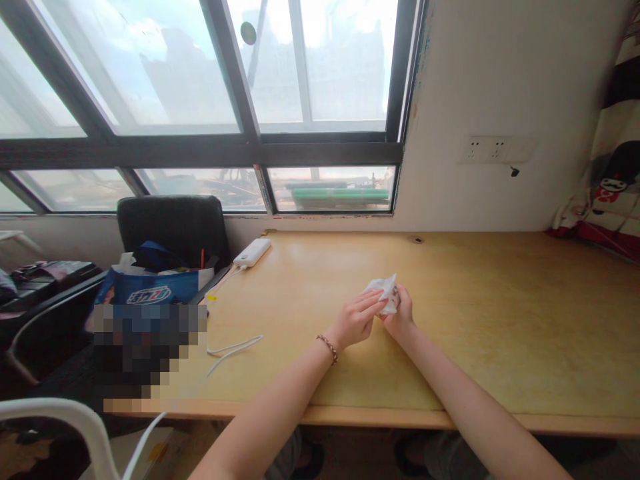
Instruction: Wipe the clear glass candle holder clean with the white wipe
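Evidently, the tissue [384,288] looks white, thin and crumpled

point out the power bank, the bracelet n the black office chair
white power bank [253,253]: head view, top face
braided bracelet [327,349]: head view, middle of band
black chair [171,223]: head view, backrest

A smooth, faintly glossy wood surface is seen on the worktop [475,320]. White, crumpled paper is seen in the tissue [384,291]; smooth white plastic near the far left corner, in the power bank [253,253].
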### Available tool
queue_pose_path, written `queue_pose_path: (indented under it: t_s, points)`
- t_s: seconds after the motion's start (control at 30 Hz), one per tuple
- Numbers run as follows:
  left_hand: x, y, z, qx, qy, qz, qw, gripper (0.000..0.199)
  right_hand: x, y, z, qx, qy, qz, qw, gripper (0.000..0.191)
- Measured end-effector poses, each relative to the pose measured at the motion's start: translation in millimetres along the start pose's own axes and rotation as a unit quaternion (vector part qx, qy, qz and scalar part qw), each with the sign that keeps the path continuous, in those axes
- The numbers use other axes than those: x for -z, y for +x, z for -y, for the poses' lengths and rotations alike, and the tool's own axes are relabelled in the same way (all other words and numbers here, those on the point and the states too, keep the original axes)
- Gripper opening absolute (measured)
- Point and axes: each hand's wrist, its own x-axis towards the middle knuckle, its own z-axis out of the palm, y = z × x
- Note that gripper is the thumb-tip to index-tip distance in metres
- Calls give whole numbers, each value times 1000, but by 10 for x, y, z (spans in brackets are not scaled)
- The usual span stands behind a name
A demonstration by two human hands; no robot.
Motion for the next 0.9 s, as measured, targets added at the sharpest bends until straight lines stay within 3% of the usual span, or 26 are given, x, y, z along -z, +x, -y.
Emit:
queue_pose_path:
  t_s: [0.23,0.43,0.57,0.7,0.9]
  points:
    - [32,20,57,100,22,-15,995,40,-44,-37,-2,-30,-1,11,999,35]
    - [23,29,-13,17,-46,-6,999,39,-32,-25,-5,-9,7,-14,1000,27]
    - [13,36,-29,19,-70,0,997,39,-39,-14,-39,-19,-10,-6,1000,24]
    - [-8,33,7,72,-71,-11,995,40,-52,-10,-79,-39,-35,-9,999,23]
    - [-14,31,27,234,-87,-36,968,40,-60,-36,-78,-63,-89,12,994,31]
